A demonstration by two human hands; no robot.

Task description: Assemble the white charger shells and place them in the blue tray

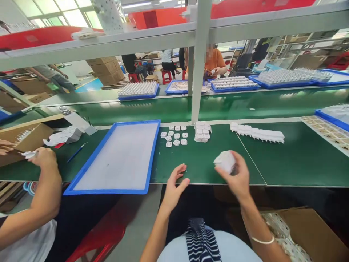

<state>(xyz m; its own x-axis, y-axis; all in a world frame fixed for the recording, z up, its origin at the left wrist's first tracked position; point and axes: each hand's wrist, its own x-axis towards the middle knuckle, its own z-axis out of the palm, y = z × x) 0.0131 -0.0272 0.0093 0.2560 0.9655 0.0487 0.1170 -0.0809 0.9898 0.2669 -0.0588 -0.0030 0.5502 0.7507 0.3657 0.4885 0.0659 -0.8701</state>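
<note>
A white plastic piece [225,161] is gripped between the thumb and fingers of my right hand [238,174], above the near part of the green table. Its exact kind does not show. Nothing is in my left hand [176,185], whose thumb and fingers are apart at the table's front edge. Beyond it lie several small white square parts [177,135], loosely in rows. To their right stands a block of stacked white square pieces [202,131]. A row of joined white pieces [257,132] stretches across the table on the far right side.
A blue-rimmed tray [150,160] with a white base lies left of my hands. Farther left, a co-worker's hand [46,158] holds a white part beside a cardboard box [35,136]. A post [198,72] rises at the table's back. Below right is an open carton [313,225].
</note>
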